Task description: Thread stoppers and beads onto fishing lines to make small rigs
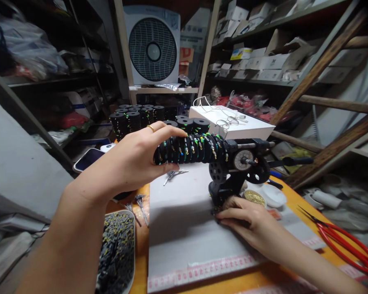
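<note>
My left hand (pixel 141 149) is wrapped around the left end of a row of black spools (pixel 193 148), thumb below and fingers above. Green beads and small metal swivels with line show along the row. The row lies level against a black hand-cranked winding machine (pixel 233 163) with gears, a round dial and a crank handle on its right. Low at the machine's base, my right hand (pixel 248 220) has its thumb and fingers closed together. What they pinch, if anything, is hidden. Both the base and those fingertips are over a grey board (pixel 178 228).
A tray of small dark and yellow parts (pixel 118 249) stands at left. Red-handled scissors (pixel 340 241) lie at right. Behind the machine are a dish of brass-coloured bits (pixel 254 197), a white box (pixel 233 122) with glasses on it, and several black spools (pixel 135 118).
</note>
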`<move>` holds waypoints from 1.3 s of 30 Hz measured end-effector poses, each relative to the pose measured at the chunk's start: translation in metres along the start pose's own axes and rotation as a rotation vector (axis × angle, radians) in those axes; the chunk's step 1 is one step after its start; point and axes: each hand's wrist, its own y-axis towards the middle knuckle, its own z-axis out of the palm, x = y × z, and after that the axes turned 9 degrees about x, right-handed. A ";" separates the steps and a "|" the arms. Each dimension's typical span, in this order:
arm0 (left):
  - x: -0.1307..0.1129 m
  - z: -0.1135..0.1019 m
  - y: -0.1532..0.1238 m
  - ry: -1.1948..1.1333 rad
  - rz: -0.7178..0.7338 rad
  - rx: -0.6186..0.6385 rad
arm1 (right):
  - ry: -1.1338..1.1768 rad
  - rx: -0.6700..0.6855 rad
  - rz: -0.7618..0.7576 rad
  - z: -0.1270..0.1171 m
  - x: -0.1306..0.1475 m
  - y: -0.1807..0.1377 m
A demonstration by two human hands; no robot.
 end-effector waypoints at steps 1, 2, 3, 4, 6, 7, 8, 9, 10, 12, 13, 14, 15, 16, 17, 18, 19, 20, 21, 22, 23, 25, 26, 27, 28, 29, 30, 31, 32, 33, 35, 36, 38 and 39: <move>0.000 0.000 0.000 -0.002 0.001 0.000 | 0.010 0.008 -0.010 0.000 0.000 0.000; 0.000 0.000 0.000 -0.004 0.003 0.001 | 0.014 0.013 -0.025 0.001 0.000 0.000; 0.000 0.000 0.000 -0.006 0.006 0.000 | 0.010 0.017 -0.042 0.003 0.000 0.000; 0.000 0.000 0.000 -0.009 0.008 -0.001 | -0.003 0.018 -0.058 0.005 0.001 0.000; 0.000 0.000 -0.001 -0.018 0.017 -0.007 | -0.062 0.014 -0.094 0.009 0.003 0.000; 0.000 0.000 -0.001 -0.026 0.021 -0.009 | -0.096 0.011 -0.121 0.009 0.006 0.000; 0.000 0.000 -0.001 -0.036 0.026 -0.009 | -0.126 0.003 -0.158 0.009 0.010 0.000; 0.000 0.001 -0.001 -0.046 0.027 -0.011 | -0.142 -0.015 -0.207 0.006 0.015 0.002; -0.001 0.001 -0.001 -0.054 0.026 -0.015 | -0.143 -0.049 -0.263 0.002 0.021 0.004; -0.003 0.001 -0.001 -0.067 0.010 -0.028 | -0.104 -0.171 -0.370 -0.013 0.036 0.012; -0.003 0.001 -0.001 -0.069 -0.001 -0.034 | -0.085 -0.250 -0.408 -0.023 0.044 0.018; -0.004 0.001 -0.001 -0.071 -0.010 -0.039 | -0.066 -0.317 -0.423 -0.034 0.052 0.026; -0.005 0.001 -0.001 -0.072 -0.019 -0.040 | -0.052 -0.384 -0.435 -0.045 0.060 0.034; -0.005 0.001 -0.001 -0.072 -0.022 -0.038 | -0.046 -0.432 -0.442 -0.055 0.066 0.044; -0.006 0.000 -0.001 -0.072 -0.025 -0.033 | -0.045 -0.493 -0.444 -0.063 0.072 0.054; -0.006 0.000 -0.002 -0.072 -0.026 -0.027 | -0.068 -0.554 -0.454 -0.071 0.076 0.063; -0.007 0.000 -0.002 -0.072 -0.027 -0.020 | -0.083 -0.601 -0.451 -0.076 0.079 0.073; -0.007 -0.001 -0.003 -0.071 -0.029 -0.013 | -0.087 -0.635 -0.445 -0.079 0.081 0.081; -0.007 -0.001 -0.003 -0.070 -0.030 -0.007 | -0.086 -0.651 -0.442 -0.081 0.081 0.088; -0.007 -0.002 -0.003 -0.069 -0.031 -0.005 | -0.078 -0.656 -0.440 -0.081 0.081 0.093; -0.007 -0.002 -0.003 -0.067 -0.032 -0.005 | -0.068 -0.651 -0.441 -0.081 0.081 0.097; -0.007 -0.002 -0.002 -0.063 -0.030 -0.006 | -0.057 -0.635 -0.447 -0.079 0.079 0.101; -0.008 -0.002 -0.002 -0.062 -0.027 -0.007 | -0.054 -0.628 -0.450 -0.078 0.078 0.102; -0.008 -0.002 -0.001 -0.062 -0.025 -0.007 | -0.053 -0.621 -0.452 -0.078 0.078 0.102; -0.008 -0.002 -0.001 -0.063 -0.024 -0.008 | -0.054 -0.616 -0.451 -0.077 0.077 0.102; -0.008 -0.001 -0.001 -0.064 -0.024 -0.009 | -0.056 -0.615 -0.448 -0.077 0.077 0.101; -0.008 -0.001 -0.001 -0.066 -0.023 -0.012 | -0.058 -0.617 -0.445 -0.077 0.077 0.101; -0.008 -0.001 0.000 -0.066 -0.023 -0.015 | -0.063 -0.619 -0.444 -0.076 0.077 0.101; -0.008 -0.001 -0.001 -0.067 -0.022 -0.017 | -0.069 -0.620 -0.444 -0.076 0.077 0.101; -0.008 -0.002 -0.001 -0.068 -0.020 -0.018 | -0.076 -0.616 -0.445 -0.077 0.077 0.101; -0.007 -0.002 -0.001 -0.072 -0.014 -0.017 | -0.092 -0.606 -0.447 -0.077 0.078 0.101; -0.007 -0.002 -0.002 -0.072 -0.012 -0.018 | -0.104 -0.598 -0.447 -0.077 0.078 0.100; -0.006 -0.002 -0.002 -0.068 -0.010 -0.024 | -0.131 -0.586 -0.449 -0.077 0.077 0.100; -0.006 -0.002 -0.002 -0.068 -0.008 -0.032 | -0.145 -0.580 -0.454 -0.077 0.077 0.099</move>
